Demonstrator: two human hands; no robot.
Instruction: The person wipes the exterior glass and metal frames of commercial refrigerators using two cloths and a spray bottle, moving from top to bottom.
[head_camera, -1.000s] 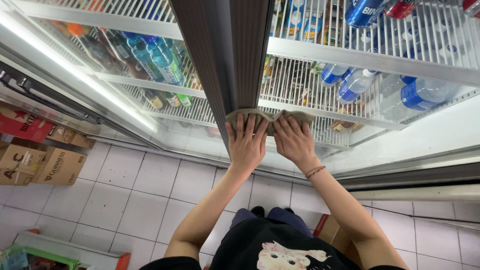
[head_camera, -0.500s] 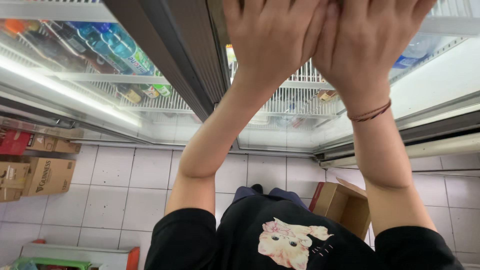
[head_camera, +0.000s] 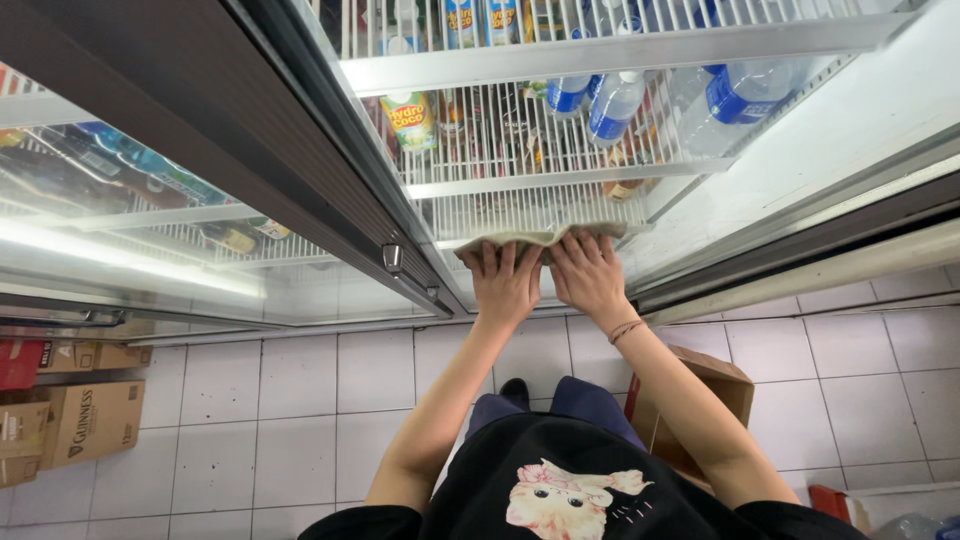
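Both hands press flat, fingers spread, on a grey cloth (head_camera: 545, 240) low on the glass of the cooler door (head_camera: 700, 200); the left hand (head_camera: 506, 285) and right hand (head_camera: 590, 280) lie side by side, gripping nothing; the cloth is bunched along its top edge, so it could likely slip free; a hard push might swing the door or jar the bottles (head_camera: 615, 100) on the wire shelf (head_camera: 560, 180).

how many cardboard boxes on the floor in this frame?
4 visible. Three stand at the far left by the cooler base: a red box, a flat brown box beside it, a large brown box below. One open box sits under the right forearm. More may lie past the left edge.
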